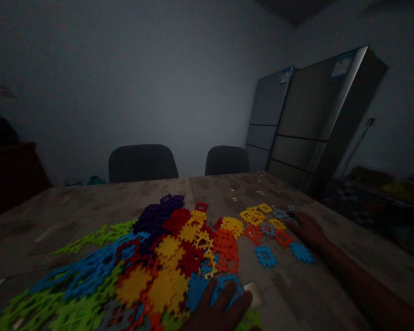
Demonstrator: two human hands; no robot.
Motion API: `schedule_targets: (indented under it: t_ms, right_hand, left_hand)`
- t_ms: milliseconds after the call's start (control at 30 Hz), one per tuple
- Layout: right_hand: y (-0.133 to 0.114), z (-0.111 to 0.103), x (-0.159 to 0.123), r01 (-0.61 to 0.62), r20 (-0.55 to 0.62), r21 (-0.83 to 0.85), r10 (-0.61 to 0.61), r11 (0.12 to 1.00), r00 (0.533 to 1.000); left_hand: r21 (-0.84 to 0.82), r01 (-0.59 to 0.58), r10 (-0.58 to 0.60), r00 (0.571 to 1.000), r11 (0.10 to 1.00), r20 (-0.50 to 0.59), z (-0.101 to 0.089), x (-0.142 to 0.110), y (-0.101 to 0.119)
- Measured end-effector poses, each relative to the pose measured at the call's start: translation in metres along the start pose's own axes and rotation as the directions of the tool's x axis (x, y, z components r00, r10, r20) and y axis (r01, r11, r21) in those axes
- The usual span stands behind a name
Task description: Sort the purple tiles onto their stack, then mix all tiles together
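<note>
A big heap of flat, interlocking plastic puzzle pieces (165, 257) in green, blue, yellow, red, orange and purple covers the near part of a wooden table (89, 202). My left hand (221, 308) lies on the heap's near edge, fingers spread over blue pieces. My right hand (307, 229) reaches out to the right and rests flat on the table beside several loose pieces (272, 227) in yellow, grey, orange and blue. Its fingertips touch the grey and orange ones. The room is dim.
Two dark chairs (143, 163) (227, 160) stand at the table's far side. A tall steel refrigerator (310, 119) is at the back right. A dark cabinet (10, 174) stands at the left, and a low cluttered surface (382, 193) at the right.
</note>
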State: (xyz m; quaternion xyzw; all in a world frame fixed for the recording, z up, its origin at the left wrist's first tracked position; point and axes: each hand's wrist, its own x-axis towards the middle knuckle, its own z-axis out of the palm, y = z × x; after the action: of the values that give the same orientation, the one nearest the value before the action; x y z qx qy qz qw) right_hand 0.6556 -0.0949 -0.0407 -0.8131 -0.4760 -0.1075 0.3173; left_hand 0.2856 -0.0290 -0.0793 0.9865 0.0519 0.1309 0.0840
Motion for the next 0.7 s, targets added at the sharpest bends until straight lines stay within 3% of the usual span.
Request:
schedule_targets:
  t_ms: [100,200,367,533,633,700]
  right_hand:
    - [-0.011,0.015,-0.011,-0.013,0.082,0.113,0.004,0.993,0.997]
    - [-0.041,0.030,-0.024,-0.035,0.143,0.258,-0.003,0.965,0.990]
    - [-0.127,0.059,-0.045,-0.071,0.267,0.519,-0.083,0.852,0.960]
    - [-0.220,0.069,-0.065,0.020,0.344,0.723,-0.384,0.691,0.857]
    - [-0.238,0.067,-0.057,0.070,0.341,0.756,-0.483,0.650,0.806]
    - [-0.228,0.065,-0.038,0.101,0.327,0.732,-0.478,0.674,0.815]
  left_hand:
    - [0.028,0.021,-0.020,0.999,0.999,-0.048,0.002,0.011,0.007]
    - [0.057,-0.070,0.077,0.988,0.996,-0.137,-0.001,0.013,0.015]
    - [0.114,-0.164,0.186,0.956,0.980,-0.227,-0.005,0.013,0.010]
    - [0.096,-0.168,0.191,0.916,0.981,-0.352,-0.024,0.009,-0.005]
    - [0.072,-0.170,0.184,0.893,0.983,-0.411,-0.047,-0.006,-0.010]
    - [0.025,-0.165,0.159,0.881,0.986,-0.447,-0.067,-0.021,-0.014]
